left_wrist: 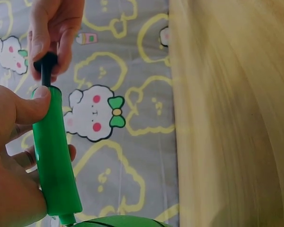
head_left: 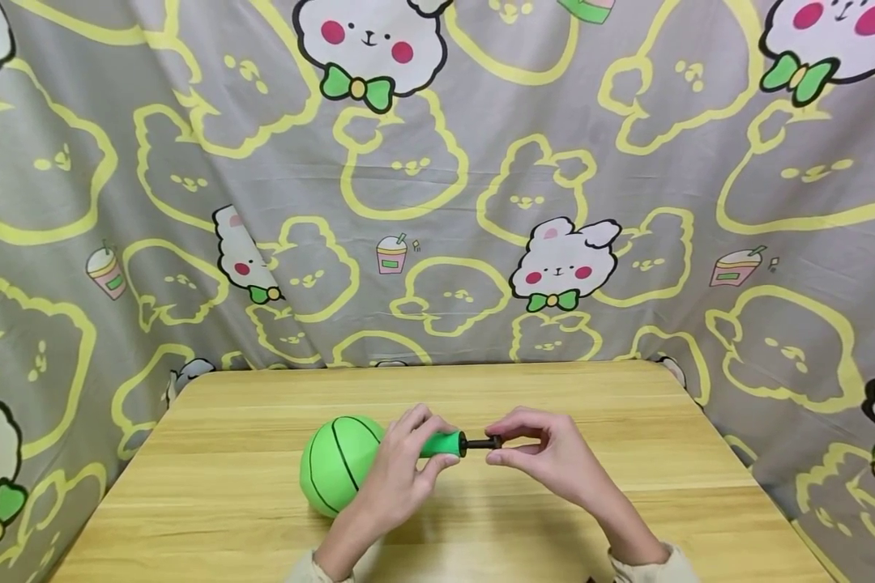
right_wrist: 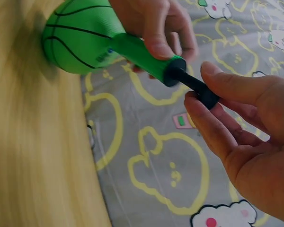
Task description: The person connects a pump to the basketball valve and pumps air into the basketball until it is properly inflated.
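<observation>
Clamped round green pump (head_left: 443,444) with left grip (head_left: 405,463), pinching black handle (right_wrist: 209,98) with right grip (head_left: 550,455), beside green ball (head_left: 335,465), above wood-grained worktop (head_left: 211,502), before grey cartoon-print fabric (head_left: 474,235).

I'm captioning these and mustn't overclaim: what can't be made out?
Head view: the end of the green pump toward the green ball, hidden by the left hand.
Head view: what the dark thing is, cut off by the bottom edge.
Left wrist view: most of the ball, below the bottom edge.
Right wrist view: the marking on the ball, too blurred to read.
</observation>
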Tool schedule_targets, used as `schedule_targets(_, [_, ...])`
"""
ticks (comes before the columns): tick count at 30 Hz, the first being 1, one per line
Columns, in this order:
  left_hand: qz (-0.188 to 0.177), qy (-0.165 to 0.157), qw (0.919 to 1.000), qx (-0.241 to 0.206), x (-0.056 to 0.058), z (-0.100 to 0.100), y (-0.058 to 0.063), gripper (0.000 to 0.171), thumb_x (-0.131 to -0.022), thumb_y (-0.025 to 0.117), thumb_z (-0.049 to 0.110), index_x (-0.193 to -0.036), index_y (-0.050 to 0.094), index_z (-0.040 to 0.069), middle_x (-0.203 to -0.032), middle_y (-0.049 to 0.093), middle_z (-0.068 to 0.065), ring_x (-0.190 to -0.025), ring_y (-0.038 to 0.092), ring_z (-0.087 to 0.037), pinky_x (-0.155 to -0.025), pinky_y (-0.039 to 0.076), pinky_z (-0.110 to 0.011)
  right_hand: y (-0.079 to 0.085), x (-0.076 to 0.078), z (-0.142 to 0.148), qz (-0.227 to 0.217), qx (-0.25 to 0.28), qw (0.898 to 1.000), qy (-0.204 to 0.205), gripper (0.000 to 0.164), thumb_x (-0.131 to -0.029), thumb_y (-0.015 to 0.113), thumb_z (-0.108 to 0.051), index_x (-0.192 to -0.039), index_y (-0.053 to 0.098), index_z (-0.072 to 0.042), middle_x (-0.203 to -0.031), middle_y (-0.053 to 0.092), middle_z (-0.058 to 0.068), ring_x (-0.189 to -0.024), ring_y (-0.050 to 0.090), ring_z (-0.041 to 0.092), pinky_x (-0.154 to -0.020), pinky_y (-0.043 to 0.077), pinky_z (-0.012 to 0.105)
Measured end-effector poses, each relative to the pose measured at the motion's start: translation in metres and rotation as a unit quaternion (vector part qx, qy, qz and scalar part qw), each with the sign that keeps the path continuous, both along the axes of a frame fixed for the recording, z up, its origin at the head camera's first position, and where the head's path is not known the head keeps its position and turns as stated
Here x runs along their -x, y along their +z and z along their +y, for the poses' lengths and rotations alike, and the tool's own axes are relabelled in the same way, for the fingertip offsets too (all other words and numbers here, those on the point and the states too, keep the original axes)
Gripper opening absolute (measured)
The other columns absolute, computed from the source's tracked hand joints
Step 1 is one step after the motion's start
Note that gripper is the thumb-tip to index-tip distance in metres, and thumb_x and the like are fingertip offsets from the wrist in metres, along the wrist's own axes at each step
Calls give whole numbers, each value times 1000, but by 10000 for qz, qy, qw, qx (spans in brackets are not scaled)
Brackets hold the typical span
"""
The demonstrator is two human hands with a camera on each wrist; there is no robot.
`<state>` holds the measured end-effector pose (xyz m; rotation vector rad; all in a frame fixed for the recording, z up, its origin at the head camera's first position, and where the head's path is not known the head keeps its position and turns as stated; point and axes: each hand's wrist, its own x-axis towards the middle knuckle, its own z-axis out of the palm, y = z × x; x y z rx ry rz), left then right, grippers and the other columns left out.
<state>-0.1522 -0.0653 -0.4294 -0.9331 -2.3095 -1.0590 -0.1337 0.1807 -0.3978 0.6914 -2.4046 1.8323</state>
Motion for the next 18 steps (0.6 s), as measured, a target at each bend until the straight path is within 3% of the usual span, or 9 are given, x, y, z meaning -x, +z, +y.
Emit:
schedule_targets(8, [-111,-24,9999,-64,2,-4,1,24,-84,83,22,-105,71,20,-97,54,13,-87,53,-4,-80,44,-36,9,-1,15,80,-36,9999,55,23,-85,84,-10,-107,77,-11,-106,72,10,-99,72,23,-78,60,38])
schedule_targets(18, [0,-33,9997,-224,9,-13,4,23,-85,83,21,-105,71,17,-96,56,10,-89,56,-6,-80,47,-35,18,-2,31,343,98,9994,-23,24,-85,82,-3,-108,76,-7,-106,72,11,-99,72,24,-78,60,40])
